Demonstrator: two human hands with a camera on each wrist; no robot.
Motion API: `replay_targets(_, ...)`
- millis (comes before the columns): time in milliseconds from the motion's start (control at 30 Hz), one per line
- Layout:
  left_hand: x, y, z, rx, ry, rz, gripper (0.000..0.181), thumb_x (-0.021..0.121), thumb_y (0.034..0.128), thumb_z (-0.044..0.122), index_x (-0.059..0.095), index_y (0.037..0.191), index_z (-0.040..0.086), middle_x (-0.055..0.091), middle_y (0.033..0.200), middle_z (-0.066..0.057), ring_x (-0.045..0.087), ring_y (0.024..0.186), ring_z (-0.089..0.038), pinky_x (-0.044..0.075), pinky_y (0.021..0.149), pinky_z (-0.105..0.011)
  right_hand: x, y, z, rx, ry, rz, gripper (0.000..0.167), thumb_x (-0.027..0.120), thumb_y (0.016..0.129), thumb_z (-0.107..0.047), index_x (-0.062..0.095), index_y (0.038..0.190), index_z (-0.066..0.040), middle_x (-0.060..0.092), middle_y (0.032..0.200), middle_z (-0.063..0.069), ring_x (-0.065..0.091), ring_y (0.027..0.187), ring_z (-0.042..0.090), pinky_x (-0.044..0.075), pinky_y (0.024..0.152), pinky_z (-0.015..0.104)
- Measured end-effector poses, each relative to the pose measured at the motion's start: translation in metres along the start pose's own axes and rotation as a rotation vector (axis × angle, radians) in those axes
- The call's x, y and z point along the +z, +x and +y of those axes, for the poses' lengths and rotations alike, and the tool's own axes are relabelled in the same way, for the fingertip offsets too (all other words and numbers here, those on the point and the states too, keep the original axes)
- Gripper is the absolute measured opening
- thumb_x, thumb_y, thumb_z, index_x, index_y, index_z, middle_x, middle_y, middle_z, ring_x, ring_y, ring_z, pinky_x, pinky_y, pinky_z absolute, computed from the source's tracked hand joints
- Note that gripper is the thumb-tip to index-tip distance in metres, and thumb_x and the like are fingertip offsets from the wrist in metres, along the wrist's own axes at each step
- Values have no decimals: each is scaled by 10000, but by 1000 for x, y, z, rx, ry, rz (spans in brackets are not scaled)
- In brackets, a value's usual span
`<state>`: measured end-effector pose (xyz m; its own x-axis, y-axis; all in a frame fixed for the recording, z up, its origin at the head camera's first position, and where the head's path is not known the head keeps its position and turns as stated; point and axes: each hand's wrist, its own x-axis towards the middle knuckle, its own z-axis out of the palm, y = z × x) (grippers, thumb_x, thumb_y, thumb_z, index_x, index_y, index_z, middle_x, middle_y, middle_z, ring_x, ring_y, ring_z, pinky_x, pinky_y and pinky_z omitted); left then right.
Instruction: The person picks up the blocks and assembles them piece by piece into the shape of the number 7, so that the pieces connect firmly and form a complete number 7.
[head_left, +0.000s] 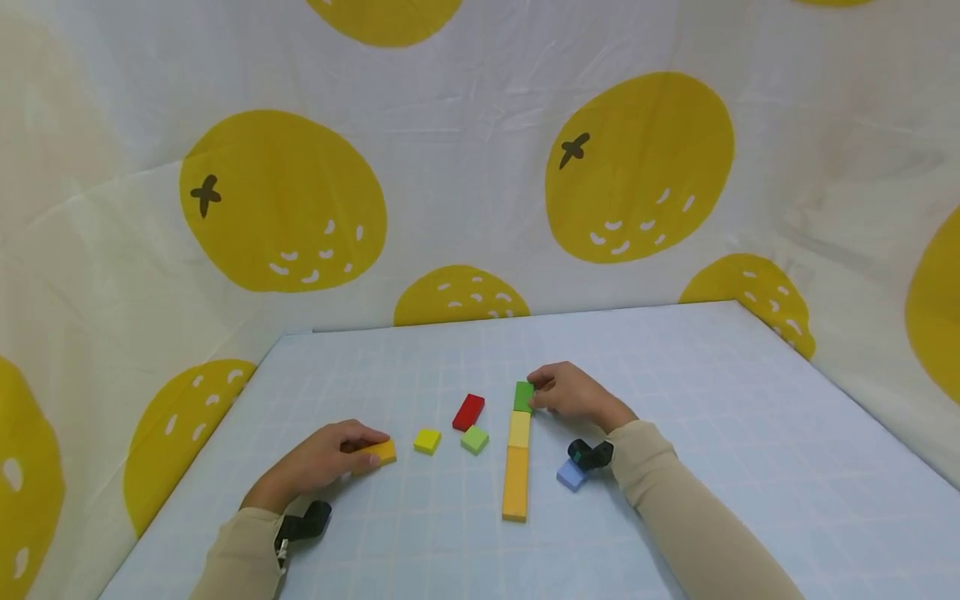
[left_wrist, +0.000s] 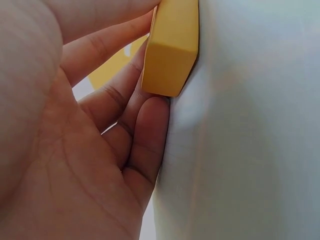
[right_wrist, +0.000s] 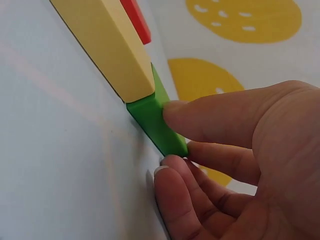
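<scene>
My left hand (head_left: 324, 457) grips an orange block (head_left: 385, 452) on the left part of the table; its near end (left_wrist: 169, 67) shows in the left wrist view, with fingers along one side. My right hand (head_left: 570, 393) pinches a green block (head_left: 522, 396) at the far end of a straight row. In the right wrist view the thumb (right_wrist: 200, 117) lies on the green block (right_wrist: 160, 125), whose end touches a pale yellow block (right_wrist: 112, 55). Nearest in that row is a long orange block (head_left: 515, 483).
Between the hands lie a yellow block (head_left: 427, 441), a red block (head_left: 468, 412) and a light green block (head_left: 475, 440). A blue block (head_left: 571, 476) sits beneath the right wrist, partly covered by its black camera (head_left: 591, 454). Fruit-patterned cloth (head_left: 480, 192) hangs behind the table.
</scene>
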<state>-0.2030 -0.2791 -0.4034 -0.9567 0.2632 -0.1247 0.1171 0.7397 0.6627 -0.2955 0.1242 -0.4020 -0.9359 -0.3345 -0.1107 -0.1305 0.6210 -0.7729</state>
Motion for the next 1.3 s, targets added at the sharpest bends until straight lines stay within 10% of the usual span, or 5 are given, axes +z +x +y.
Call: replay_targets(1300,1,0,-2,3,9,-2,414,748,905,361,684,1277,191,643,1174,44,570,1032,-161,479,948,-437,-2,-1,1,5,-3,2,424,697,940,-235,626,1322,-66,644,1150,64,627,833,196,527,790,340)
